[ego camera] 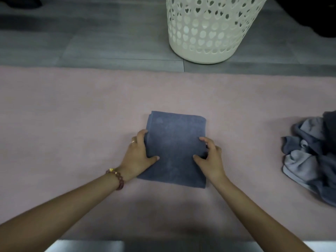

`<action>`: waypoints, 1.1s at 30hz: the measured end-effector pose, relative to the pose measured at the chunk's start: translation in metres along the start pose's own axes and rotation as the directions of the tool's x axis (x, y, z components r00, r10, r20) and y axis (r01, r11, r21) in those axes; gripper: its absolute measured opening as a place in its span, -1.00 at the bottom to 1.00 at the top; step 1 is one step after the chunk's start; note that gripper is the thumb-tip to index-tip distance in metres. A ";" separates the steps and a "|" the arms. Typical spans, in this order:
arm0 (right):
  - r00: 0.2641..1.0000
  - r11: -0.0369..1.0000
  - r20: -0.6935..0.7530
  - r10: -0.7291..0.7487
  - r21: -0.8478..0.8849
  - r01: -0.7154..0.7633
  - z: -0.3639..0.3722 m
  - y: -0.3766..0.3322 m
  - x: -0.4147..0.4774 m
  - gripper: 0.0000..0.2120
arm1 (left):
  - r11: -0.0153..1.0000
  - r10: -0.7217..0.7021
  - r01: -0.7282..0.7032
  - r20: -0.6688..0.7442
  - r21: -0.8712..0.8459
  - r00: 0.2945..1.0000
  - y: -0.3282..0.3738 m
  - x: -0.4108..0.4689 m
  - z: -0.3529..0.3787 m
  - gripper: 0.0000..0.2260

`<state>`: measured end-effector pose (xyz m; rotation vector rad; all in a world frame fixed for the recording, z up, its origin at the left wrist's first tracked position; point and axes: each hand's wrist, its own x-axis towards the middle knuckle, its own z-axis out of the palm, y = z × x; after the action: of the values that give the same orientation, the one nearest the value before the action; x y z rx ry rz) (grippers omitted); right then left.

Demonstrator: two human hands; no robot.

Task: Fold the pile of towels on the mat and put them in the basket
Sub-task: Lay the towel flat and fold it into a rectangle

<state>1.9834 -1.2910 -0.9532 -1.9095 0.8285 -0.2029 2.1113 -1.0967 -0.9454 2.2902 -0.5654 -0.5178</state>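
A folded dark blue towel (175, 140) lies flat in the middle of the pink mat (72, 115). My left hand (139, 156) grips its left edge, thumb on top and fingers curled round the side. My right hand (211, 157) grips the right edge the same way, fingers curled over the fold. A pile of crumpled grey and blue towels (311, 157) sits at the mat's right edge. The white plastic basket (211, 33) with heart-shaped holes stands on the floor beyond the mat, upper right of the folded towel.
Grey tiled floor (91, 39) runs behind the mat. Dark shapes sit in the top corners. A pale strip of floor shows along the bottom edge.
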 end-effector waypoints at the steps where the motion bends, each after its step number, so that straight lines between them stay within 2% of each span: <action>1: 0.999 1.000 0.035 -0.003 0.025 0.002 -0.002 0.001 -0.002 -0.45 | 0.999 -0.028 0.031 0.055 -0.041 0.998 0.001 0.004 -0.005 -0.22; 3: 0.993 0.995 0.117 -0.018 0.103 0.006 -0.005 0.000 -0.005 -0.45 | 0.993 -0.059 0.076 0.177 -0.091 0.982 0.004 0.011 -0.012 -0.21; 5: 0.982 0.985 0.189 -0.001 0.172 -0.032 -0.010 -0.007 -0.006 -0.50 | 0.994 -0.060 0.080 0.230 -0.077 0.971 0.003 0.014 -0.015 -0.21; 9: 0.945 0.921 0.319 0.072 0.344 -0.186 -0.018 -0.018 -0.007 -0.55 | 0.993 -0.073 0.093 0.227 -0.077 0.971 0.004 0.016 -0.012 -0.19; 11: 0.923 0.867 0.373 0.097 0.424 -0.262 -0.017 -0.023 -0.009 -0.54 | 0.997 -0.033 0.047 0.226 -0.058 0.974 0.006 0.012 -0.010 -0.18; 16: 0.920 0.858 0.374 0.118 0.428 -0.285 -0.013 -0.025 -0.012 -0.40 | 0.985 0.065 -0.027 0.223 -0.169 0.973 -0.003 0.000 -0.013 -0.30; 18: 0.917 0.851 0.375 0.138 0.429 -0.304 -0.014 -0.026 -0.013 -0.37 | 0.940 0.080 0.001 0.224 -0.340 0.971 0.001 -0.005 -0.014 -0.37; 21: 0.900 0.804 0.398 0.180 0.467 -0.367 -0.017 -0.027 -0.014 -0.37 | 0.781 -0.043 0.169 0.218 -0.601 0.975 0.014 -0.007 -0.017 -0.50; 23: 0.886 0.780 0.425 0.187 0.485 -0.397 -0.023 -0.034 -0.016 -0.38 | 0.702 -0.116 0.277 0.278 -0.657 0.954 0.020 -0.005 -0.025 -0.55; 25: 0.887 0.785 0.434 0.158 0.489 -0.379 -0.029 -0.045 -0.020 -0.39 | 0.677 -0.113 0.301 0.309 -0.671 0.944 0.025 -0.005 -0.037 -0.55; 27: 0.900 0.805 0.422 0.110 0.493 -0.330 -0.031 -0.061 -0.021 -0.38 | 0.707 -0.068 0.239 0.273 -0.666 0.960 0.031 -0.005 -0.056 -0.53; 30: 0.913 0.823 0.409 0.012 0.514 -0.241 -0.020 -0.101 -0.013 -0.37 | 0.744 0.036 0.074 0.150 -0.665 0.988 0.035 0.000 -0.101 -0.49; 33: 0.899 0.830 0.424 -0.112 0.538 -0.150 0.009 -0.152 0.010 -0.38 | 0.772 0.098 -0.054 0.035 -0.633 0.995 0.024 0.014 -0.164 -0.49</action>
<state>2.0644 -1.2511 -0.8308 -1.3074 0.4105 0.0100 2.2011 -1.0311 -0.8213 1.6000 -0.4261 -0.6334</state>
